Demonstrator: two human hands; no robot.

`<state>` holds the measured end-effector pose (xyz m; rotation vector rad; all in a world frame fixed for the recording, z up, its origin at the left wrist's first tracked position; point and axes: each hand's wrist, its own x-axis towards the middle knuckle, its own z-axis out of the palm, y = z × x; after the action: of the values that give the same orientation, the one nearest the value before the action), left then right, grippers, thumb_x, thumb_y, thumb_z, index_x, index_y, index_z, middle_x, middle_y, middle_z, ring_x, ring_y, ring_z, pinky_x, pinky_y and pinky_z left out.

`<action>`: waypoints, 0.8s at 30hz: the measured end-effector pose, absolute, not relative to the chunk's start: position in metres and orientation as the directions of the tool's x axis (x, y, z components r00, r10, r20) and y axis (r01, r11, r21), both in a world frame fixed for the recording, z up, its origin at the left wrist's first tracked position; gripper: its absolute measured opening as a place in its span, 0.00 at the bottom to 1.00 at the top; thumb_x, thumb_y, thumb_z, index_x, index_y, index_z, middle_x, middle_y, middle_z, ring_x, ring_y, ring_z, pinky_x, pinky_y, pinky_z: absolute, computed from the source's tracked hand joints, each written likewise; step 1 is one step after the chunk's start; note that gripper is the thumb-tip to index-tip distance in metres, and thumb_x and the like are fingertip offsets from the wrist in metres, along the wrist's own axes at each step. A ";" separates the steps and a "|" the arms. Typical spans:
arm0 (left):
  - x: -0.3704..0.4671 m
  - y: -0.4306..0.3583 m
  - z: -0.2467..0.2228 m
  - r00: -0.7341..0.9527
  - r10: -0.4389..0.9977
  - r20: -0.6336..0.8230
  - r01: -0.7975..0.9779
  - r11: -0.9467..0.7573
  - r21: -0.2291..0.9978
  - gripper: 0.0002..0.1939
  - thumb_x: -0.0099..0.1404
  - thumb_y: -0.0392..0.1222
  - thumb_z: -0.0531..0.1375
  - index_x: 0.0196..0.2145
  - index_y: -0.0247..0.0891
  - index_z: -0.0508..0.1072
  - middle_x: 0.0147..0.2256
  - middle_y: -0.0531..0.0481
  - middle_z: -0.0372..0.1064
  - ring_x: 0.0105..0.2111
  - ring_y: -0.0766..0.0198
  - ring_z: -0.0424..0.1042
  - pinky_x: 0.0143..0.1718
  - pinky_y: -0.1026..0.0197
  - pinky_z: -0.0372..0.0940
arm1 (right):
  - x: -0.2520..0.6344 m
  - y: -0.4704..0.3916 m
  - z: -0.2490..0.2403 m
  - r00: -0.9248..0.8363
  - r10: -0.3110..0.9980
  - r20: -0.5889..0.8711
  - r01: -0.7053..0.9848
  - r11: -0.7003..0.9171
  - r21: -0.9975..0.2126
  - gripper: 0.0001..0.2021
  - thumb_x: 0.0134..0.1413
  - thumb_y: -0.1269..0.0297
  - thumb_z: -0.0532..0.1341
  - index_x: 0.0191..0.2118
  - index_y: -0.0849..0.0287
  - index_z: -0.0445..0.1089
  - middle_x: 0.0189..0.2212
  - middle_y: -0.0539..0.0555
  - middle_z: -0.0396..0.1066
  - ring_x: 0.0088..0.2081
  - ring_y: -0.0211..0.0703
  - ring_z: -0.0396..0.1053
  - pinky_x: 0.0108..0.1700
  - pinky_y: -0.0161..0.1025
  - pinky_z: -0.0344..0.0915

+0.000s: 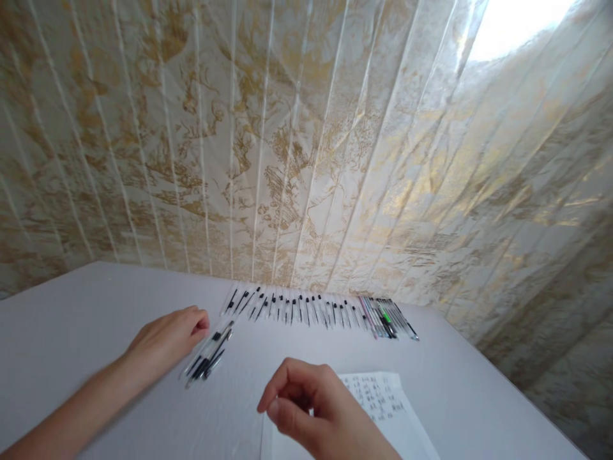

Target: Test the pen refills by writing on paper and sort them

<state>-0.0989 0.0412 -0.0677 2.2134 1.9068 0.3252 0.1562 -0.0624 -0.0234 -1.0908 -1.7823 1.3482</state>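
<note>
My left hand (184,327) is over the table on the left, its fingers curled into a loose fist, with no object visible in it. Just right of it lies a small pile of pens (209,354), clear-barrelled with black parts, heaped at a slant. My right hand (306,399) hovers nearer to me, fingers bent in and thumb tip close to the index finger. Nothing shows between them. Partly under that hand, a sheet of paper (378,406) bears several lines of dark handwriting; the hand and forearm hide part of it.
Along the far edge of the white table (119,300) runs a long row of clear pens (294,308) with black caps. At its right end, coloured and dark pens (387,317) lie close together, one bright green. A gold-patterned curtain (287,140) hangs behind.
</note>
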 end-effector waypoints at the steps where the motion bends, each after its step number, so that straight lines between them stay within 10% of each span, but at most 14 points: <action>1: -0.102 0.042 -0.069 0.144 0.990 0.011 0.946 -0.141 0.291 0.09 0.58 0.40 0.51 0.26 0.41 0.69 0.29 0.51 0.72 0.30 0.59 0.70 0.29 0.62 0.55 | 0.156 -0.059 -0.030 -0.424 0.905 -0.023 0.306 0.120 -0.944 0.08 0.55 0.61 0.60 0.32 0.59 0.73 0.18 0.44 0.55 0.21 0.31 0.50 0.24 0.32 0.47; 9: -0.091 0.036 -0.080 0.190 0.982 0.006 0.935 -0.183 0.304 0.13 0.59 0.39 0.50 0.36 0.44 0.73 0.35 0.50 0.75 0.35 0.55 0.73 0.33 0.61 0.58 | 0.165 -0.086 0.000 -0.636 0.752 0.174 -0.270 -0.005 -0.963 0.27 0.49 0.44 0.61 0.53 0.50 0.65 0.19 0.45 0.54 0.19 0.34 0.52 0.22 0.33 0.49; 12: -0.084 0.036 -0.085 0.190 0.981 0.034 0.944 -0.192 0.269 0.12 0.60 0.40 0.50 0.35 0.42 0.73 0.36 0.48 0.75 0.35 0.55 0.73 0.32 0.60 0.59 | 0.164 -0.071 -0.015 -0.526 0.846 0.089 0.034 0.126 -0.992 0.17 0.54 0.54 0.61 0.49 0.51 0.70 0.21 0.45 0.55 0.22 0.34 0.52 0.25 0.32 0.52; 16: -0.071 0.040 -0.089 0.183 0.983 0.007 0.967 -0.181 0.180 0.11 0.62 0.40 0.50 0.33 0.40 0.72 0.37 0.46 0.74 0.35 0.55 0.74 0.30 0.61 0.58 | 0.158 -0.033 -0.067 -0.342 0.939 0.038 0.626 0.257 -0.736 0.07 0.55 0.68 0.58 0.34 0.55 0.74 0.18 0.45 0.59 0.22 0.34 0.55 0.28 0.32 0.51; 24: -0.051 0.043 -0.085 0.150 0.989 -0.009 0.987 -0.149 0.063 0.11 0.62 0.42 0.52 0.32 0.36 0.72 0.37 0.40 0.75 0.35 0.51 0.75 0.30 0.60 0.60 | 0.150 -0.020 -0.110 -0.294 0.954 0.060 0.706 0.259 -0.660 0.08 0.52 0.69 0.57 0.32 0.55 0.74 0.21 0.48 0.67 0.23 0.37 0.60 0.28 0.32 0.53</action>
<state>-0.0514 0.0430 -0.0853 2.3404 2.0137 0.0529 0.1500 -0.0200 -0.1100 -1.5025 -2.0850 0.7349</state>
